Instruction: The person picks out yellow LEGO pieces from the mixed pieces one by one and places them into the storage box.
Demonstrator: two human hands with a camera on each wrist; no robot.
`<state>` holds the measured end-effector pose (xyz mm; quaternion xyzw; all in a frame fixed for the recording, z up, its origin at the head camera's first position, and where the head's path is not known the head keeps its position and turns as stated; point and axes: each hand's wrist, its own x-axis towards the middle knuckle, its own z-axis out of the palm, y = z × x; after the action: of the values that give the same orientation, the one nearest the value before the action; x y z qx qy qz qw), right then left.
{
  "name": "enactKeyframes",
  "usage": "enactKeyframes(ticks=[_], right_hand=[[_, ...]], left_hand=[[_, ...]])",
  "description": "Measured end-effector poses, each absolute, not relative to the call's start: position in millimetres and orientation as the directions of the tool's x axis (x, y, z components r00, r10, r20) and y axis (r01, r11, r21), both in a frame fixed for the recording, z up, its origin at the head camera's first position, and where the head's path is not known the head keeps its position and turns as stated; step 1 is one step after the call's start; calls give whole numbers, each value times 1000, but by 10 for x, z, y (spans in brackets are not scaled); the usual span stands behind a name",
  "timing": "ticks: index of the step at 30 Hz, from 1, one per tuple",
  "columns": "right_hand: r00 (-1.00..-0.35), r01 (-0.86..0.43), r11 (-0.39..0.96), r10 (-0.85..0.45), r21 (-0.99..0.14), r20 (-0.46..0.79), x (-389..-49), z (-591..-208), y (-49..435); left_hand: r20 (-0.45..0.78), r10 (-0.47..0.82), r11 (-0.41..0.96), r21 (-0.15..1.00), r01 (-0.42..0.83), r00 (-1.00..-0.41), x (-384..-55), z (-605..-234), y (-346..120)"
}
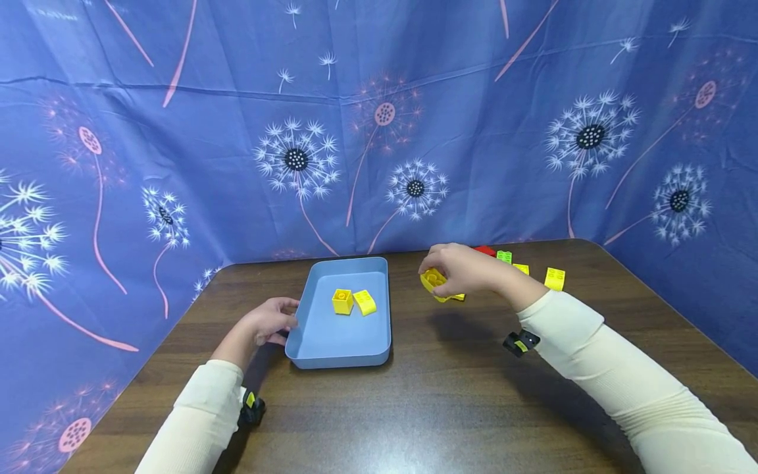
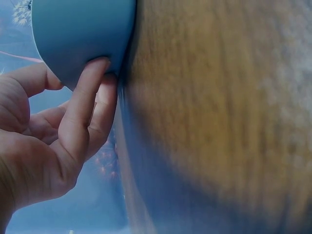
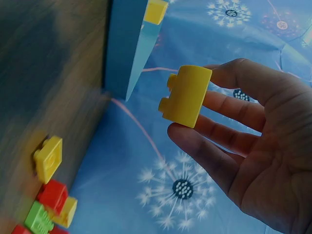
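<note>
My left hand (image 1: 272,322) pinches the near-left wall of a blue tray (image 1: 340,361); in the left wrist view, fingertips (image 2: 100,66) press on its outside, and another digit goes behind the rim. Two yellow toy bricks, a cube-like one (image 1: 342,302) and a curved one (image 1: 364,302), lie inside the tray. Over the table, right of the tray, my right hand (image 1: 462,268) holds a yellow curved brick (image 3: 187,96) between thumb and fingers. Its two visible studs point away from the palm in the right wrist view.
Beyond the right hand lie more bricks: a red one (image 1: 485,251), a green one (image 1: 505,256) and a yellow one (image 1: 555,278). Another yellow brick (image 3: 48,159) lies apart in the right wrist view. A blue dandelion-print cloth (image 1: 355,131) hangs behind the wooden table (image 1: 414,408).
</note>
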<state>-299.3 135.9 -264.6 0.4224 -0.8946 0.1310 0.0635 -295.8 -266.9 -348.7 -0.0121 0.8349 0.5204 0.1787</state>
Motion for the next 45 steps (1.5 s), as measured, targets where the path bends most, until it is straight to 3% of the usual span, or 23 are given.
enactKeyframes(ticks=[25,45], right_hand=[[-621,-775,580,-772,-251,135,-3211,-2486,512],[-530,-823,522,-847,-225,-26,-3271,-2729,-195]], left_hand=[[-302,154,465,862,-201,-941,-2954,-3485,-2667],[-302,150,470,859,-200,-941,-2954,-3496,-2661]])
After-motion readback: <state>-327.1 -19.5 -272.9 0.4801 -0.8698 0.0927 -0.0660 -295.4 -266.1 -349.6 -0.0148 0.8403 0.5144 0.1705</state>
